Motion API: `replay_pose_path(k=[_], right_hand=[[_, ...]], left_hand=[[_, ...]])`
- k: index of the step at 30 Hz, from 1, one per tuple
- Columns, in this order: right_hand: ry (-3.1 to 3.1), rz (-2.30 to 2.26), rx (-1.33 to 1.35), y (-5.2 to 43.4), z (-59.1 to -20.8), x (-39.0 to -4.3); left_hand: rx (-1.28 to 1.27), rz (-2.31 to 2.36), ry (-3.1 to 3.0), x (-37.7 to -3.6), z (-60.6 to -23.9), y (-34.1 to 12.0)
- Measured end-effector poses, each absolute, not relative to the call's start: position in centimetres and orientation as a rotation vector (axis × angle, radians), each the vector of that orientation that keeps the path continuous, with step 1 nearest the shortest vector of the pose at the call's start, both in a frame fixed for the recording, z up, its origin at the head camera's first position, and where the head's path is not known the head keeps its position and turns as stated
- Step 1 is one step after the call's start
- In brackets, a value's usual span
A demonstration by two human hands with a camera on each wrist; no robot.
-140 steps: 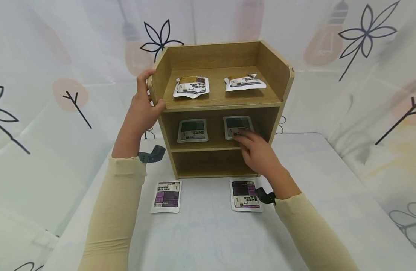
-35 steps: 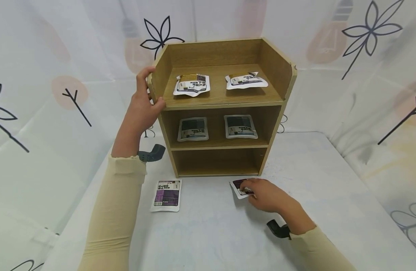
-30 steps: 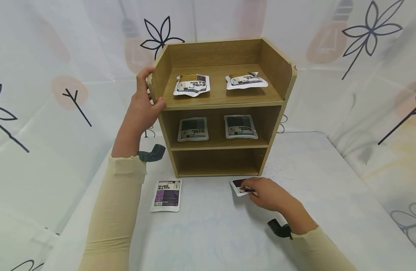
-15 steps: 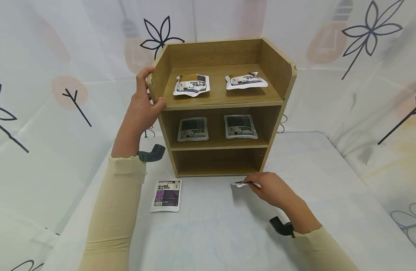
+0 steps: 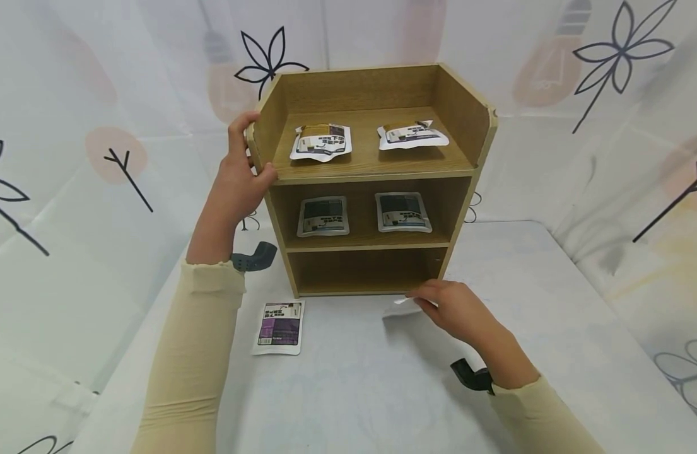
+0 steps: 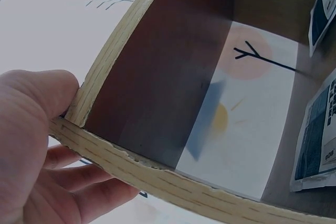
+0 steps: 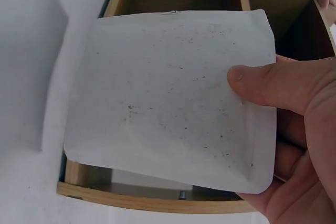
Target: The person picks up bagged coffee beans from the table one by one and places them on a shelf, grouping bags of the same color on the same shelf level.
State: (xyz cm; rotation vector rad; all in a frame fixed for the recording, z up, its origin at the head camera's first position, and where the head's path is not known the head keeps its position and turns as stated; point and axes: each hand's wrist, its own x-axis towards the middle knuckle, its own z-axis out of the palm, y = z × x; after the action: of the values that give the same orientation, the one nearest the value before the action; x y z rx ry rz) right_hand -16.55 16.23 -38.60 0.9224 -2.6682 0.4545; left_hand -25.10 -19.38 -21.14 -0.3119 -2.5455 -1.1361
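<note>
My left hand (image 5: pixel 241 186) grips the left side panel of a wooden shelf unit (image 5: pixel 359 94); in the left wrist view its thumb (image 6: pixel 55 90) lies at the board's edge and the fingers pass underneath. Low in front of the unit's bottom right corner, my right hand (image 5: pixel 456 312) pinches a flat pouch (image 5: pixel 400 309) by one edge. The right wrist view shows the pouch's plain white, speckled back (image 7: pixel 168 98), thumb on that face and fingers behind. Its printed side is hidden. A purple-and-white pouch (image 5: pixel 279 329) lies flat on the table, front left.
Two gold-and-white pouches, left (image 5: pixel 322 142) and right (image 5: pixel 412 135), lie on the top level. On the middle level are two dark-fronted pouches, left (image 5: pixel 323 216) and right (image 5: pixel 403 212). The bottom compartment (image 5: pixel 365 271) faces forward above the white-covered table (image 5: pixel 337 391).
The right hand has left the middle level's right pouch, taken the right purple pouch off the table, and tilted it while moving toward the bottom compartment. The left hand keeps its grip.
</note>
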Motion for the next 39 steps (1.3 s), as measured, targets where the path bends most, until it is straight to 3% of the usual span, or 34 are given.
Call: replay_pose_path(k=[15,39], right_hand=[[-2.494,0.506,0.893,15.9,-38.0,-17.2],[-2.471,0.423,0.803,15.4,-41.8,-19.1]], left_hand=[[-0.318,-1.137,-2.542,-25.2,-21.1,-19.4],[-0.315,-1.146,-2.537,-25.1,-21.1,-19.3]])
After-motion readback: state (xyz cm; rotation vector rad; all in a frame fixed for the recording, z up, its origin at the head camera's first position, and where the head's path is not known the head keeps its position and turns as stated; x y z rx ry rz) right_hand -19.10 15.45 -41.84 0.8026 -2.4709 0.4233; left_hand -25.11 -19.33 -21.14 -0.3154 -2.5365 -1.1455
